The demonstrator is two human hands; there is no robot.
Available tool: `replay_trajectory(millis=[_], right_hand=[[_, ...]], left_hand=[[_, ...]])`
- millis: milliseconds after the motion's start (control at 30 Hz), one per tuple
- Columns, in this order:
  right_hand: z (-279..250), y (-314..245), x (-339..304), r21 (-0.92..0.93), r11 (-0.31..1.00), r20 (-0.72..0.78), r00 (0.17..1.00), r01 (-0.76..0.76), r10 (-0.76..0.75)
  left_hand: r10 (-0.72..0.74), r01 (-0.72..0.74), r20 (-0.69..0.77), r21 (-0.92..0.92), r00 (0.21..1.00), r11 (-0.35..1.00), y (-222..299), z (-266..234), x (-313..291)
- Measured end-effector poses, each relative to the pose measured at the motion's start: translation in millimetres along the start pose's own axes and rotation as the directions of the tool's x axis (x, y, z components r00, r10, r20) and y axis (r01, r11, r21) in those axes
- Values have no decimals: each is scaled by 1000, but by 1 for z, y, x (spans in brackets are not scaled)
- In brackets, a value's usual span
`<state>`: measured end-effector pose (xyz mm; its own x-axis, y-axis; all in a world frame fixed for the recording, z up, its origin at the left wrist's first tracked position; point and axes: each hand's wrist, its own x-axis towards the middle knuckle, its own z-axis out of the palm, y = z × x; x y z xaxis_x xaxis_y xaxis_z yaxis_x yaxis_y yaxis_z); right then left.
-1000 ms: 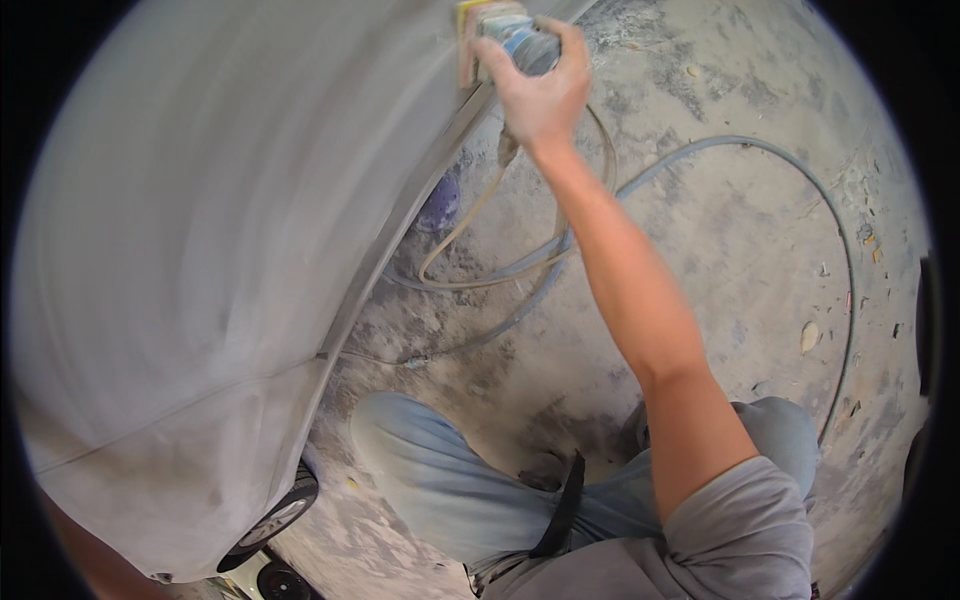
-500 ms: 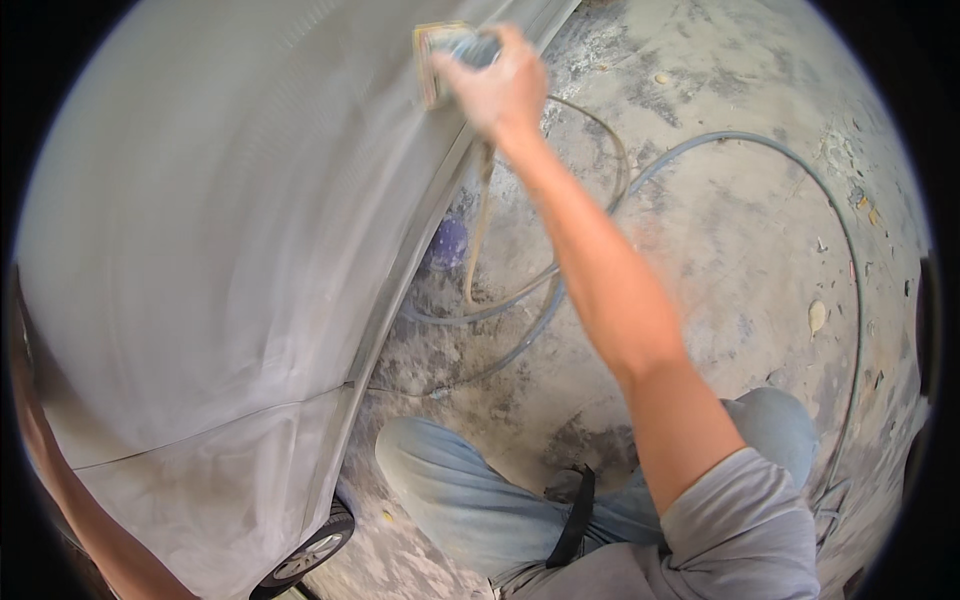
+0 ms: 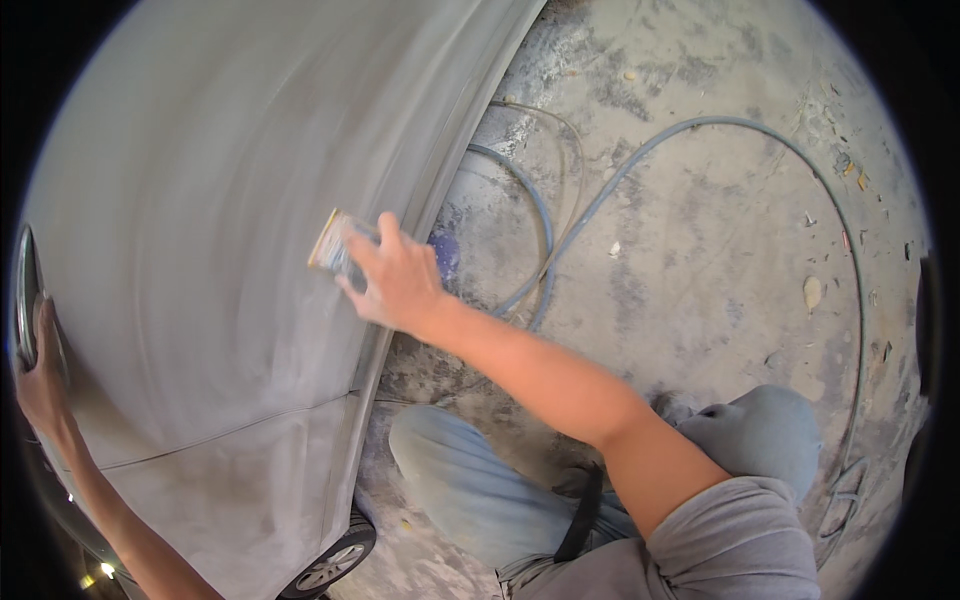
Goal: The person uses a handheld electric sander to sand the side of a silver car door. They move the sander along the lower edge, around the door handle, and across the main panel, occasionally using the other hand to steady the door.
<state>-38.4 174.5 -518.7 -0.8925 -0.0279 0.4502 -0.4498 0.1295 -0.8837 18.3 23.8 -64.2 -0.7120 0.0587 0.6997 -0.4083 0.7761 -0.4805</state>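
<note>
A dusty grey car door panel (image 3: pixel 230 200) slopes along my left side. My right hand (image 3: pixel 400 280) is closed on a small sanding block (image 3: pixel 340 245) with a yellowish edge, held against the panel's lower part; motion blurs the block a little. At the far left rim, my left hand (image 3: pixel 42 390) has its fingers at a chrome door handle (image 3: pixel 27 290) and appears to grip it. The handle's far side is hidden.
A grey hose (image 3: pixel 700 122) and a thinner tan cord (image 3: pixel 570 125) loop over the stained concrete floor (image 3: pixel 700 250). A purple round object (image 3: pixel 446 256) lies by the car's lower edge. A wheel (image 3: pixel 330 565) shows near my bent knees (image 3: pixel 450 465).
My right hand has brought the sanding block from the panel's far end back toward me and leftward. My left hand and the chrome handle have come into view at the left rim.
</note>
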Motion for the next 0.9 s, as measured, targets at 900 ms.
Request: replay_trajectory(millis=[900], right_hand=[[-76, 85, 170, 12, 923, -277, 886, -384, 373]], left_hand=[[-261, 261, -24, 14, 965, 965, -8, 11, 9]])
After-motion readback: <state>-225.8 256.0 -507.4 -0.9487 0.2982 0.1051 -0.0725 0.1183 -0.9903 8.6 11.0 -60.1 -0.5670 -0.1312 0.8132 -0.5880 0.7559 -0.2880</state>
